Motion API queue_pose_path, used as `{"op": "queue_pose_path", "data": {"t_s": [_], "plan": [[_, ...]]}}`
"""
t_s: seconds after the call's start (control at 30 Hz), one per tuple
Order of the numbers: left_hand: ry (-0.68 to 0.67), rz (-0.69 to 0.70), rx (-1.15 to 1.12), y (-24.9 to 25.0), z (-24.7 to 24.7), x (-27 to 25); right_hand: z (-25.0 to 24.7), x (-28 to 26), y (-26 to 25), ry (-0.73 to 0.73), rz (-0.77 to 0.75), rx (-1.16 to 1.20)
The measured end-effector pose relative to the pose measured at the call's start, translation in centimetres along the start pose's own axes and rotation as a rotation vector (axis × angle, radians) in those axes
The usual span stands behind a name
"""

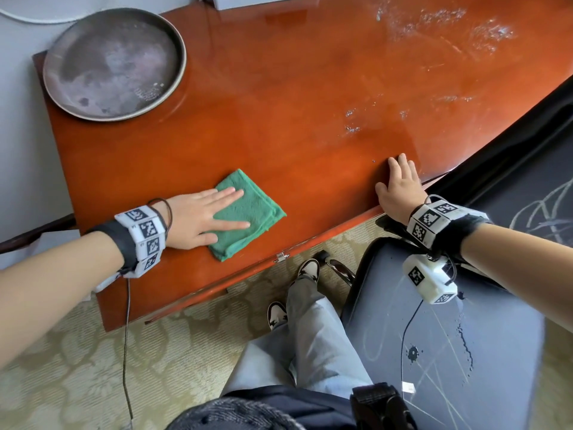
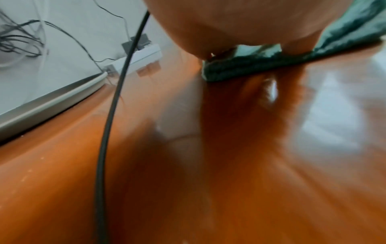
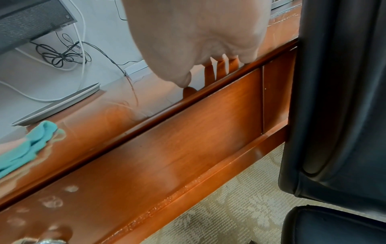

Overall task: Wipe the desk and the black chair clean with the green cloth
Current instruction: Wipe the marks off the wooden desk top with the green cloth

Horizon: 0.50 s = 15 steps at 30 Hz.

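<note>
The left hand (image 1: pixel 198 218) lies flat, fingers straight, pressing on the green cloth (image 1: pixel 248 212), which is folded into a square on the bench (image 1: pixel 279 97) near its front edge. The right hand (image 1: pixel 400 187) rests palm-down on the bench at that same front edge, to the right of the cloth and well apart from it, fingers extended and holding nothing. A round metal tray (image 1: pixel 114 63) sits on the bench beyond the cloth, at the far left corner. White smears (image 1: pixel 434 23) mark the bench surface far from the cloth, toward the right. The black chair (image 1: pixel 443 336) stands right of the cloth, beside the bench front, its seat carrying pale scratches and dark spots. In the left wrist view, the left hand (image 2: pixel 229 24) bears on the green cloth (image 2: pixel 271 66), whose folded edge touches the glossy bench (image 2: pixel 208 165); a black cable (image 2: pixel 108 132) crosses the frame. In the right wrist view, the right hand (image 3: pixel 198 41) rests with straight fingers (image 3: pixel 210 72) on the bench edge, the green cloth (image 3: pixel 31 145) lies far left on the bench (image 3: pixel 167 140), and the black chair (image 3: pixel 338 99) stands at the right.
</note>
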<state>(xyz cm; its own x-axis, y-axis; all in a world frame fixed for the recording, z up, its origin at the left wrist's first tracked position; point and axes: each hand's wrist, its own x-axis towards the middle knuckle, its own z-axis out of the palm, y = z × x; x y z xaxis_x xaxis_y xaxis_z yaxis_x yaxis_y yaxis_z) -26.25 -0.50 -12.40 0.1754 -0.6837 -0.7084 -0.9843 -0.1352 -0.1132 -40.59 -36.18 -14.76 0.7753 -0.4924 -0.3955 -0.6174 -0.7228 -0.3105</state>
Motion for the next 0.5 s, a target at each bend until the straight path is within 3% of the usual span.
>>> {"op": "queue_pose_path", "data": {"t_s": [0.1,0.17,0.23,0.3,0.5], "plan": [[0.11,0.15,0.042,1.3,1.2,-1.5,0.2,0.0,-0.1,0.008,0.007,-0.005],[0.039,0.159,0.069,1.5,1.2,-2.0,0.3,0.0,-0.1,0.01,0.006,-0.003],[0.115,0.181,0.115,2.2,1.7,-1.4,0.3,0.0,-0.2,0.005,0.008,0.005],[0.054,0.165,0.066,2.7,2.0,-1.3,0.1,0.0,-0.3,0.003,0.013,0.016],[0.055,0.144,0.033,3.8,-0.2,0.5,-0.2,0.0,-0.4,-0.013,0.017,0.018]]}}
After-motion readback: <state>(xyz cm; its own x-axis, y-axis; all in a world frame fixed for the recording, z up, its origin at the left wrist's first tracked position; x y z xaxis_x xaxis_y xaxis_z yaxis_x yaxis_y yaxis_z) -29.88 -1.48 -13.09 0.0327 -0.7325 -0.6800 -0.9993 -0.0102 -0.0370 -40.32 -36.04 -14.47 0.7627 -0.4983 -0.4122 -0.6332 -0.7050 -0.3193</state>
